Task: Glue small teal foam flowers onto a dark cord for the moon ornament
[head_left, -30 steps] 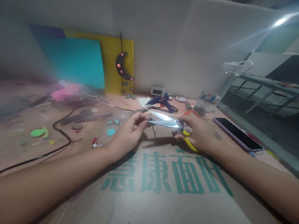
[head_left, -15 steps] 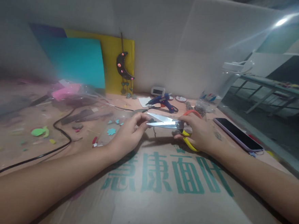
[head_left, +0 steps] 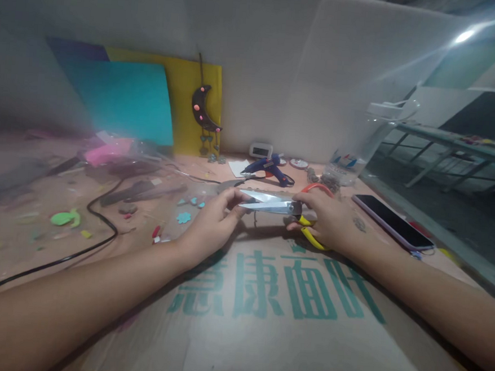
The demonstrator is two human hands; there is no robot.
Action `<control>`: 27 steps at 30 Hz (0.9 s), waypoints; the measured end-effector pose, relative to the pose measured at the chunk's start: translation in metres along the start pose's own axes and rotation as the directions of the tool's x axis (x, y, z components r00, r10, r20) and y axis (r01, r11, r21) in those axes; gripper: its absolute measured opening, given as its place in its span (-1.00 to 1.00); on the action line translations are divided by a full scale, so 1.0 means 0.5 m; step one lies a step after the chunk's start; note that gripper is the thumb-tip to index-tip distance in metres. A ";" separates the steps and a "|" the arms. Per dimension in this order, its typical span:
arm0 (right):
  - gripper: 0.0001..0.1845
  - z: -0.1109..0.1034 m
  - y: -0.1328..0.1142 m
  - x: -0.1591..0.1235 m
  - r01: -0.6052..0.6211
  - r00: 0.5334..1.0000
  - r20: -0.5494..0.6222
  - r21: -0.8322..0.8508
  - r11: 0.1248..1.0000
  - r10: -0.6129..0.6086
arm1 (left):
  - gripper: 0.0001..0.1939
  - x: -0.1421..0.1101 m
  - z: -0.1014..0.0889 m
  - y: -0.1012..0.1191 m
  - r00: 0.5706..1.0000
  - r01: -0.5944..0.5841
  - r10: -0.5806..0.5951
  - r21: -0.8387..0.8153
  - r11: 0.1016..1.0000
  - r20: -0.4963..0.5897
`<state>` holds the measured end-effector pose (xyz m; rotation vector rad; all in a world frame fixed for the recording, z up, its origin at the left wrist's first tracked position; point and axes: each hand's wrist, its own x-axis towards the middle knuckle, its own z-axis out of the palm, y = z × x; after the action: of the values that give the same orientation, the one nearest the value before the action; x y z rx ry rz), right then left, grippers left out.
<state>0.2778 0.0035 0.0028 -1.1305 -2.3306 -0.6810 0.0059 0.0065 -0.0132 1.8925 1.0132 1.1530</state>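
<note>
Over the board in the middle of the table, my right hand [head_left: 324,216] grips a pair of scissors [head_left: 271,203] by its orange and yellow handles. Its bright blades point left and stand slightly apart, their tips at the fingers of my left hand [head_left: 218,214]. Pinched between that thumb and forefinger is a small dark piece, mostly hidden behind the blades and fingers. Below the blades hangs a thin dark cord [head_left: 256,218]; whether it joins the piece, I cannot tell. A blue flower cutout [head_left: 183,218] lies left of my left hand.
Behind my hands lies a blue glue gun [head_left: 269,167], near a small white digital display [head_left: 260,151]. A phone [head_left: 393,223] rests at right. A black cable [head_left: 101,209] curves across the scrap-strewn left side. A dark crescent ornament [head_left: 202,109] hangs before yellow card [head_left: 183,102].
The scissor blades have drawn closer together, and their tips have shifted slightly left over the dark piece at my left fingers. Both hands stay almost in place.
</note>
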 end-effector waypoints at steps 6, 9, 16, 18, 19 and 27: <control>-0.44 0.002 0.003 -0.003 -0.054 0.997 0.053 0.049 0.997 0.051 | -0.86 -0.001 0.001 0.005 1.000 0.013 -0.013 -0.023 1.000 0.004; -0.45 0.000 0.002 -0.002 -0.073 0.995 0.074 0.057 0.996 0.069 | -0.87 -0.002 0.000 0.006 1.000 0.007 -0.007 -0.011 1.000 -0.006; -0.47 -0.006 -0.001 0.000 -0.069 0.995 0.079 0.064 0.996 0.064 | -0.87 -0.001 0.001 0.002 1.000 0.022 -0.022 -0.022 1.000 -0.012; -0.47 -0.008 -0.001 0.000 -0.066 0.994 0.095 0.051 0.997 0.061 | -0.86 -0.001 0.002 0.004 0.999 0.031 -0.031 -0.028 0.999 -0.004; -0.47 -0.007 -0.001 0.000 -0.064 0.994 0.097 0.047 0.997 0.059 | -0.87 -0.001 0.002 0.004 0.999 0.033 -0.033 -0.030 0.999 -0.001; -0.50 0.002 0.000 -0.002 -0.051 0.997 0.059 0.050 0.997 0.048 | -0.87 0.000 0.002 0.003 0.998 0.055 -0.055 -0.075 0.996 0.006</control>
<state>0.2782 0.0037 0.0018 -1.1958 -2.3456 -0.5749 0.0070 0.0058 -0.0123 1.7970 0.9998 1.1390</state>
